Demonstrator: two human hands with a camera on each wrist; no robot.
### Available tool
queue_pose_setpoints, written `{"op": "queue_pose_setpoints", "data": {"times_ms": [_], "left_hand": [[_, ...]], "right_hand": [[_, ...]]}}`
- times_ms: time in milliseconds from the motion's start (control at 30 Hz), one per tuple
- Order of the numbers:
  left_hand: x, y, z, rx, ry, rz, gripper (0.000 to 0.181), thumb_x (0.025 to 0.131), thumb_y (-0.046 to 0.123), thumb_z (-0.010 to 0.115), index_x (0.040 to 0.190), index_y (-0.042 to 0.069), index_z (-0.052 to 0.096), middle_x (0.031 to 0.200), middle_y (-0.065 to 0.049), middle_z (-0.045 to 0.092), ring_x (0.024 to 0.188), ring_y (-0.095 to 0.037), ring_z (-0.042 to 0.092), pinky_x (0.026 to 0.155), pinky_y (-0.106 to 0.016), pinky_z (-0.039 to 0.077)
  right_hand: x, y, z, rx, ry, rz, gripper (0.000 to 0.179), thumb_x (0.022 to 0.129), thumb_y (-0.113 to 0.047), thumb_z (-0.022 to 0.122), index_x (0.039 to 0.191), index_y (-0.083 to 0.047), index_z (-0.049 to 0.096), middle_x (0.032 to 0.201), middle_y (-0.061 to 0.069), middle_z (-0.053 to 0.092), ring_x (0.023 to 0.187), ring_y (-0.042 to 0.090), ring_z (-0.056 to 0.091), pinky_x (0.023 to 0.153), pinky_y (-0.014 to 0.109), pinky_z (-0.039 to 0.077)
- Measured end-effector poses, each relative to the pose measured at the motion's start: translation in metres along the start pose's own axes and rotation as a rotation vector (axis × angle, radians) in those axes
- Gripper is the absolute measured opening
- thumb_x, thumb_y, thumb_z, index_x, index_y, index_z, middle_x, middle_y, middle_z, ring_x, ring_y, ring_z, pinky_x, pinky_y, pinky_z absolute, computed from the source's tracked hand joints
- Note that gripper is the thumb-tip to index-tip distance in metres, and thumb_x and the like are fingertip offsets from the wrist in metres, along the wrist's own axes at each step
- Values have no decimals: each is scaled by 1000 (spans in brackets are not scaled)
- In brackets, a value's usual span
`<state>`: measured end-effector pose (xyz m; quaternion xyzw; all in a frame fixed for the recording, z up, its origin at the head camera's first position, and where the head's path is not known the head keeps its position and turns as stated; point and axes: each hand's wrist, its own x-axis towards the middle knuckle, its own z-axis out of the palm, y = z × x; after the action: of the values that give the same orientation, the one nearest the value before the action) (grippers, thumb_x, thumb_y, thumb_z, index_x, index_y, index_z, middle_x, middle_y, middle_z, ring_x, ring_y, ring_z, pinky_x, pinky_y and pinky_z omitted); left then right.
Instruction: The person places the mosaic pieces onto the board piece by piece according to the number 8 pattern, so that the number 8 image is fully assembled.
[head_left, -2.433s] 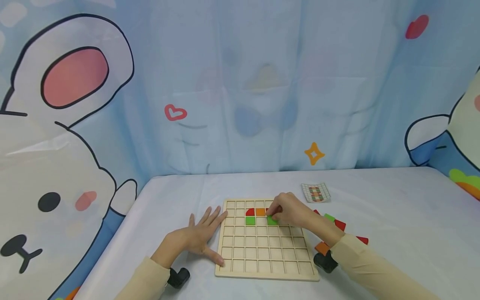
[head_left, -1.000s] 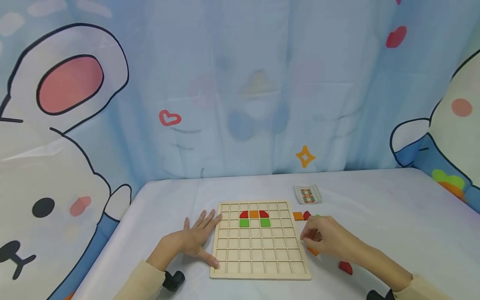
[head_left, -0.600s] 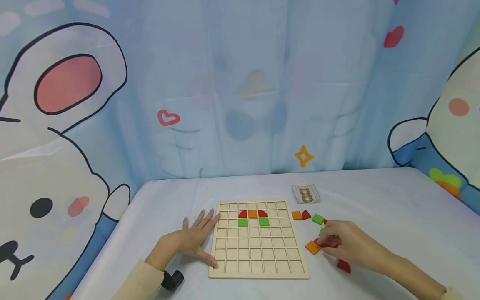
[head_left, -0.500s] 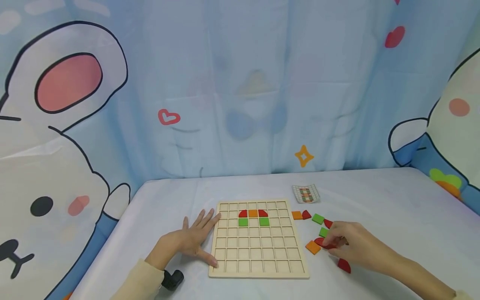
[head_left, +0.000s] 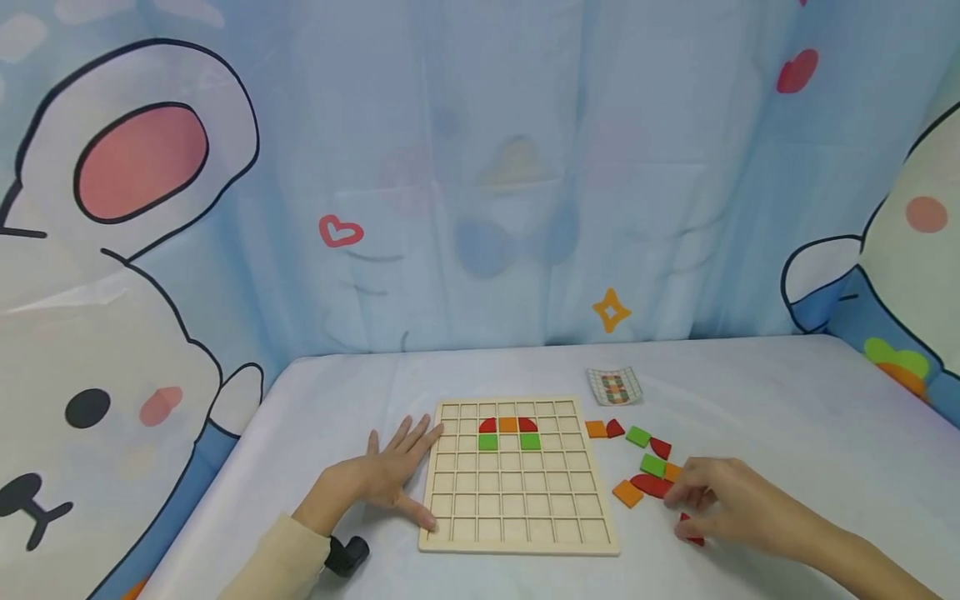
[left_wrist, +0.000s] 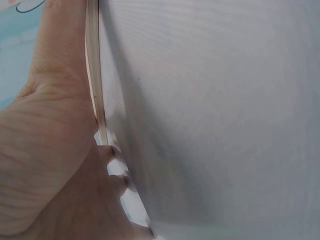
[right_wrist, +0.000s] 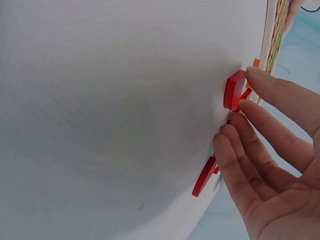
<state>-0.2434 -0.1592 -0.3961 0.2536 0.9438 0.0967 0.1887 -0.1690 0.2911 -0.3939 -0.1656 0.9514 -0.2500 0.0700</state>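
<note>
Left hand (head_left: 386, 479) spread wide, fingertips and thumb resting on the left edge of the square pale wooden grid board (head_left: 517, 527); left wrist view adds what head can't: the board's thick side edge under the thumb, bare white cloth beside it. Right hand (head_left: 738, 502) is off the board's right side, fingers loosely bent, thumb and index apart at the nearest loose piece, a red wooden round-edged piece (right_wrist: 235, 90). In head the thumb crosses that piece, hiding its middle; right wrist shows its thick side in full, thumb and index tips right by it. Can't tell if they touch it. Board carries five pieces near the top: red quarter-round (head_left: 488, 426), orange square (head_left: 507, 425) and second red quarter-round (head_left: 527, 426) in a row, one green square (head_left: 487, 442) under each red. Rest of the loose set lies on the white-covered counter (head_left: 360, 383) between board and right hand: orange and red by the board edge, greens and another red behind, then a red leaf-shaped piece (head_left: 651, 485) near a loose orange square (head_left: 627, 493). Index knuckles partly cover one more orange piece (head_left: 672, 472). Small patterned card (head_left: 614, 387) sits behind them; blue cartoon curtain (head_left: 405, 108) closes off the back.
</note>
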Motion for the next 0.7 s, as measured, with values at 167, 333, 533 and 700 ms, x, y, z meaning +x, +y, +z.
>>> {"op": "queue_pose_setpoints", "data": {"times_ms": [167,333,533,700], "left_hand": [[0,0,0,2,-1,3,131,79,56,88,170,16,3,176,-15,-3,161,-38,-5,118,-78,2],[-1,1,-1,-3,-3,5,131,79,55,88,169,15,2,176,-15,-3,161,-38,-6,118,-78,1],[0,0,-1,-8,-5,11,131,79,55,88,169,15,2,176,-16,-4,161,-38,-6,118,-78,1],[-1,1,-1,-2,-5,-4,131,78,56,88,170,16,3,176,-14,-3,161,-37,-6,118,-77,1]], "right_hand": [[-2,3,-1,22,-29,4,21,79,-17,93,96,-16,81,89,-9,63,77,5,53,70,19,54],[-2,12,-5,135,-81,-31,22,80,-10,91,98,-11,79,87,-5,63,74,5,53,67,20,54],[-1,12,-7,242,-145,12,17,83,0,85,97,-5,77,82,-3,65,72,9,55,66,21,54],[-1,5,-6,221,-155,21,19,83,-3,87,98,-7,77,81,-4,63,74,10,55,66,21,54]]}}
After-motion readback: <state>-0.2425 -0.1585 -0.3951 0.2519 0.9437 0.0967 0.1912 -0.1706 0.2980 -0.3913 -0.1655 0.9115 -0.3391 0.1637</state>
